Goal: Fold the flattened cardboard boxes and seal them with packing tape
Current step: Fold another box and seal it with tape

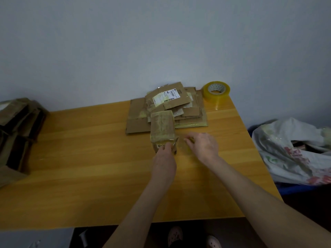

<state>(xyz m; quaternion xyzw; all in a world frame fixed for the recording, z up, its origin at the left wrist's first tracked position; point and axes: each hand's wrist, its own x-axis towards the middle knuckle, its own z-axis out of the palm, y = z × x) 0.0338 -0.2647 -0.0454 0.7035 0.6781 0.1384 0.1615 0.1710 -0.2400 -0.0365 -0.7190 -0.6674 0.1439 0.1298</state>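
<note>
small cardboard box (pixel 162 129) sits mid-table, its far end touching the flattened cardboard stack (pixel 138 113) by the far edge. left hand (pixel 164 158) grips its near end. right hand (pixel 204 145), just beside, pinches a clear tape strip (pixel 186 149). tape roll (pixel 216 91) stands at the far right corner, and a plastic bag (pixel 286 149) lies past the right edge.

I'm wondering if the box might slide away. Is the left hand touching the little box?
Touching. The head view shows the left hand with its fingers gripping the near end of the little box, with no gap between them.
</note>
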